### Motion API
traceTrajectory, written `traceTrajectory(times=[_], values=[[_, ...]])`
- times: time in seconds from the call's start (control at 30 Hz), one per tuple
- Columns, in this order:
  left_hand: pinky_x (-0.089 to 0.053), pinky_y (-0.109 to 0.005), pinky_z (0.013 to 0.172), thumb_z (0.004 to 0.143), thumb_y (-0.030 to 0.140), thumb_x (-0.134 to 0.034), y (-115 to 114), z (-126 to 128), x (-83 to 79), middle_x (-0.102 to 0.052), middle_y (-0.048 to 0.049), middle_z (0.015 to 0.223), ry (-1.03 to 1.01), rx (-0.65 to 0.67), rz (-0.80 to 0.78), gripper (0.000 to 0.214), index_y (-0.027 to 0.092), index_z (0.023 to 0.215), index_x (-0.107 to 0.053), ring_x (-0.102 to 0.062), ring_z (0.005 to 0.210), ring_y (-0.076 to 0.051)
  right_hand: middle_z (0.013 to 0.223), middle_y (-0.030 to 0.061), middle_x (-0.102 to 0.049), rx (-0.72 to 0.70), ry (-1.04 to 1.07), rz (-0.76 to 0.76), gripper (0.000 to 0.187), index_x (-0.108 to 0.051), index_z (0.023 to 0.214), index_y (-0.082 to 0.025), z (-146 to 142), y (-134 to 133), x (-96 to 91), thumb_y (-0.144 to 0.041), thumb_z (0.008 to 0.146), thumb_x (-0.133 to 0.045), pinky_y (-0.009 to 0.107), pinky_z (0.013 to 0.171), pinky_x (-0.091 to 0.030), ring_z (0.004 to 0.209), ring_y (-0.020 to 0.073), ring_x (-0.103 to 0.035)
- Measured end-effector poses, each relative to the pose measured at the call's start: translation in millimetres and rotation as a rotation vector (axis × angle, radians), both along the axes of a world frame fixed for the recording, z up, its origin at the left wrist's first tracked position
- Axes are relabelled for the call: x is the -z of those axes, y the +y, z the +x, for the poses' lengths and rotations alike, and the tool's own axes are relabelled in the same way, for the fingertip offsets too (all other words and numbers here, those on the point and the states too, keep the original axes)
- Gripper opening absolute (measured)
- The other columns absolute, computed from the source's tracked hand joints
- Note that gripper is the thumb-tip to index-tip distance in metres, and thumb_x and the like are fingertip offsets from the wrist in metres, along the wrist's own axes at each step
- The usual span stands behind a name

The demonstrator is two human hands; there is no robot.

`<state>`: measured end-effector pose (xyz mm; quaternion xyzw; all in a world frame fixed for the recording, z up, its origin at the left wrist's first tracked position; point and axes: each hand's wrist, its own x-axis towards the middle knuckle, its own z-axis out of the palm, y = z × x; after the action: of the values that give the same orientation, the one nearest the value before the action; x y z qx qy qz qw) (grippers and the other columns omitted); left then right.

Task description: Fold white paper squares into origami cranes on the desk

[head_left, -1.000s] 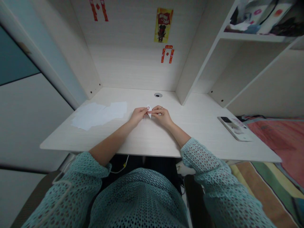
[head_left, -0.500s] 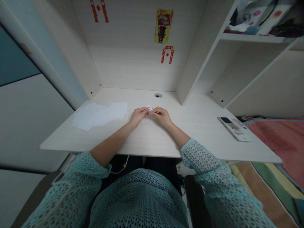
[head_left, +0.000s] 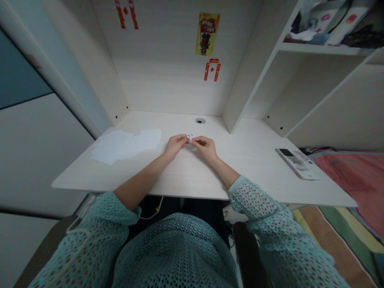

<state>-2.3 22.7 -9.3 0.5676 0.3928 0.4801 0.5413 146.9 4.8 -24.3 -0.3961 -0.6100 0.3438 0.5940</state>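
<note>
Two pinches on one small piece (head_left: 189, 137)

At the left, white sheets (head_left: 114, 146) lie flat on the bench (head_left: 186, 176), apart from the work, which leaves elbow room. Next comes the left hand (head_left: 175, 145), its grip closed on the near side of the piece; it would serve best as the anchor, firm without crushing. The piece, white and perhaps paper, is between the fingertips over the middle of the bench; it is too small to tell its exact shape, or whether it touches the surface. The right hand (head_left: 205, 147) has its grip closed on the other side; light, even pressure there, with edges lined up before any hard press, seems safest. Farther right, the phone (head_left: 297, 163) lies well out of the way.
</note>
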Motion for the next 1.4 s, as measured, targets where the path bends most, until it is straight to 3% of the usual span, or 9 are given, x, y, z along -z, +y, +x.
traceTrajectory(times=[0.2,0.43,0.67,0.87,1.1,1.4], values=[[-0.044,-0.026,0.067,0.072,0.058,-0.058,-1.7,0.8,-2.8,-0.069,-0.0081,0.087,0.004,-0.016,0.033,0.049,0.015,0.093,-0.069,-0.06,0.076,-0.016,0.072,0.0025,-0.067,-0.024,0.119,-0.046,0.029,-0.066,0.084,-0.019,-1.3,1.2,-1.1,-0.037,0.063,-0.074,0.029,0.064,-0.049,0.062,0.0133,-0.06],[-0.046,-0.026,0.07,0.065,0.043,-0.07,-3.6,4.0,-2.9,-0.07,-0.009,0.092,-0.002,-0.037,0.104,0.039,0.013,0.089,-0.071,-0.061,0.077,-0.016,0.07,0.003,-0.068,-0.039,0.091,-0.058,0.03,-0.063,0.079,-0.018,0.4,1.4,1.0,-0.038,0.06,-0.076,0.026,0.058,-0.049,0.063,0.0138,-0.062],[-0.046,-0.027,0.073,0.068,0.043,-0.067,-4.3,2.1,-4.6,-0.071,-0.0064,0.091,-0.034,-0.074,0.066,0.036,0.016,0.091,-0.072,-0.061,0.08,-0.017,0.06,-0.0011,-0.064,-0.016,0.121,-0.109,0.032,-0.065,0.086,-0.018,1.4,2.1,-1.4,-0.039,0.064,-0.072,0.024,0.056,-0.046,0.053,0.01,-0.056],[-0.045,-0.028,0.075,0.066,0.044,-0.069,-2.2,1.3,-1.1,-0.07,-0.0068,0.094,-0.035,-0.121,0.031,0.04,0.016,0.095,-0.072,-0.061,0.087,-0.019,0.07,0.0042,-0.068,-0.036,0.072,-0.222,0.033,-0.069,0.078,-0.016,1.9,4.4,1.3,-0.044,0.061,-0.073,0.024,0.055,-0.045,0.056,0.0107,-0.057],[-0.044,-0.028,0.074,0.066,0.043,-0.069,-2.3,1.3,-1.4,-0.07,-0.0063,0.097,-0.013,-0.12,0.032,0.038,0.017,0.094,-0.072,-0.06,0.088,-0.018,0.071,0.0063,-0.07,0.04,-0.059,-0.169,0.034,-0.072,0.076,-0.016,3.4,6.9,8.4,-0.048,0.066,-0.068,0.026,0.057,-0.044,0.058,0.0133,-0.057],[-0.04,-0.024,0.064,0.066,0.042,-0.068,-3.6,1.2,-3.6,-0.07,-0.0061,0.081,0.038,-0.134,0.04,0.034,0.015,0.085,-0.073,-0.059,0.074,-0.015,0.066,0.0034,-0.065,0.04,-0.156,-0.114,0.033,-0.065,0.074,-0.016,2.4,7.0,8.0,-0.048,0.075,-0.058,0.025,0.057,-0.042,0.058,0.0131,-0.055]])
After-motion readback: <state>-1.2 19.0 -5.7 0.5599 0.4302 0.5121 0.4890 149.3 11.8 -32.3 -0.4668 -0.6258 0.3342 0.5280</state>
